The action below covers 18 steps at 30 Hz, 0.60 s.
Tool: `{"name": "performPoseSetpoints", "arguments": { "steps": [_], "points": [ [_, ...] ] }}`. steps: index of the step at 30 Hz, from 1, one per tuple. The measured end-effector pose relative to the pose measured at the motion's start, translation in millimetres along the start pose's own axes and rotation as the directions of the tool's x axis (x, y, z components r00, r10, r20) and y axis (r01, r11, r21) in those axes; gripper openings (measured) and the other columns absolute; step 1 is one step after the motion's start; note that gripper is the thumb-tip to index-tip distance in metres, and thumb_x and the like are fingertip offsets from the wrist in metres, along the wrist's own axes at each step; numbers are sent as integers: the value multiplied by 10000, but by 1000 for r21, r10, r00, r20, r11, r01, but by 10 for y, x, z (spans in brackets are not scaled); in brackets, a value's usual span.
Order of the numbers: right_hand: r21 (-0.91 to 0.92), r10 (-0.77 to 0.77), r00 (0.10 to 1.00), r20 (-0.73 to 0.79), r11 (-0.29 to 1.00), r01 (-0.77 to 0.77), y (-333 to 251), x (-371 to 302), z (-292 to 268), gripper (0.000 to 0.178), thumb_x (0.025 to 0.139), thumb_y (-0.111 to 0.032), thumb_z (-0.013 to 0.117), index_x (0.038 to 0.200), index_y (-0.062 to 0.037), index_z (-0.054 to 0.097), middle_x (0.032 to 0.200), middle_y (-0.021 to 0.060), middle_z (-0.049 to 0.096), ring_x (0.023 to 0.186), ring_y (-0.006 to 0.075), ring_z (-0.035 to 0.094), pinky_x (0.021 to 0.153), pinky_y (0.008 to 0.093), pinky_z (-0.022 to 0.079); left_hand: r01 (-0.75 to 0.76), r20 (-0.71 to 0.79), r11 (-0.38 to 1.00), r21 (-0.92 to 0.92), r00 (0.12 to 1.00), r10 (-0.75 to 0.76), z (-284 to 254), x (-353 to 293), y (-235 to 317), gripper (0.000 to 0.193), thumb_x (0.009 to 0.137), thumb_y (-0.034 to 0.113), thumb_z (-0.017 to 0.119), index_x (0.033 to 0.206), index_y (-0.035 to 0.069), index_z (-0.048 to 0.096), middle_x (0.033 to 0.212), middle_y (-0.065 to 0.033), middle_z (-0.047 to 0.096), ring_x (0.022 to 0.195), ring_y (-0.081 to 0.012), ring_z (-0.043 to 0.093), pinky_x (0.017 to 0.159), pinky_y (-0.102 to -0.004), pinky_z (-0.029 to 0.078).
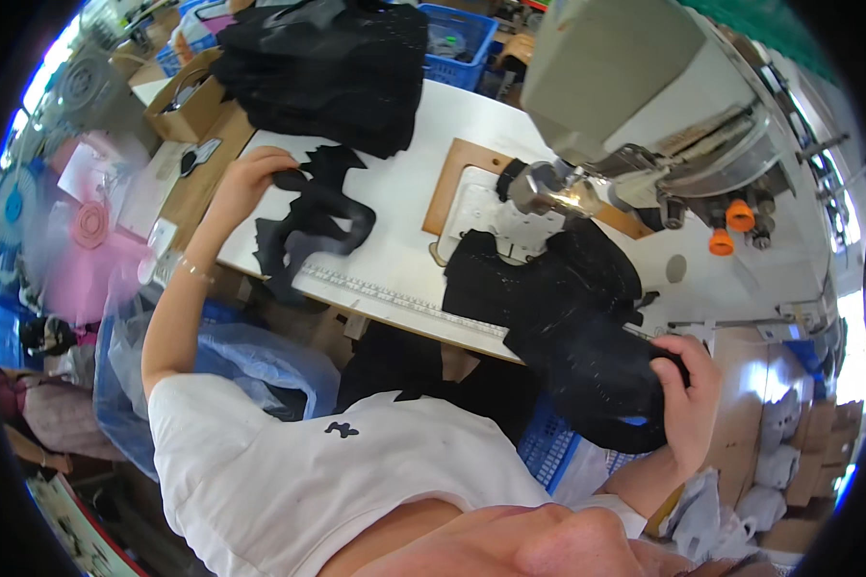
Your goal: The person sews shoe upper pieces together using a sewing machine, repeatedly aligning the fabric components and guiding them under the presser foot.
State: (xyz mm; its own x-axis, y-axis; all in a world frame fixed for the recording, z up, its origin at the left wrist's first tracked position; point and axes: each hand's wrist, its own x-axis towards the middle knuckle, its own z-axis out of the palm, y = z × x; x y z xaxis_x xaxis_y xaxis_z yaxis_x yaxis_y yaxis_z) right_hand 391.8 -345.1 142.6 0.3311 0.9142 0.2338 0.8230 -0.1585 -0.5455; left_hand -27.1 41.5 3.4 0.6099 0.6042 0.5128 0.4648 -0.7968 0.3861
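Observation:
My left hand [252,178] reaches out to the far left of the white table [404,207] and pinches the top of a thin black fabric strip piece [313,223] that trails toward the table's front edge. My right hand [688,392] grips a bunched black fabric piece [568,317] off the table's right front corner; the cloth runs from there up to the sewing machine's needle area [548,188]. A big stack of black fabric [332,67] lies at the table's far side, just beyond my left hand.
A grey sewing machine [645,87] fills the upper right, with orange knobs [731,226]. A ruler strip [404,300] lines the table's front edge. Blue baskets [462,43], cardboard boxes [188,106], plastic bags [231,356] and a fan [14,207] surround the table.

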Motion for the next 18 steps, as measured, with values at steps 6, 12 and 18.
{"name": "performPoseSetpoints", "arguments": {
  "steps": [6,12,18],
  "points": [
    [-35,-127,974,-189,992,123,128,696,517,148,858,-108,684,945,-5,621,885,128,657,839,307,629,763,366,475,-201,-204,974,-105,963,177,-469,277,958,260,727,-92,616,958,-23,714,1036,-149,699,1021,-280,677,864,-320,524],
    [54,-61,981,-185,996,72,459,1352,999,253,851,-179,721,1003,7,640,859,126,670,821,265,645,758,349,483,-277,-355,939,-204,915,193,371,407,2071,305,730,-104,602,983,-2,738,1011,-161,718,931,-270,713,784,-330,583],
    [209,71,984,-162,977,-36,483,1380,949,275,862,-241,739,959,14,706,862,88,704,799,142,643,749,286,482,-494,-445,865,-83,796,411,1424,648,2481,333,645,-51,777,970,-16,714,1066,-142,672,1062,-323,658,767,-362,580]
  ]
}}
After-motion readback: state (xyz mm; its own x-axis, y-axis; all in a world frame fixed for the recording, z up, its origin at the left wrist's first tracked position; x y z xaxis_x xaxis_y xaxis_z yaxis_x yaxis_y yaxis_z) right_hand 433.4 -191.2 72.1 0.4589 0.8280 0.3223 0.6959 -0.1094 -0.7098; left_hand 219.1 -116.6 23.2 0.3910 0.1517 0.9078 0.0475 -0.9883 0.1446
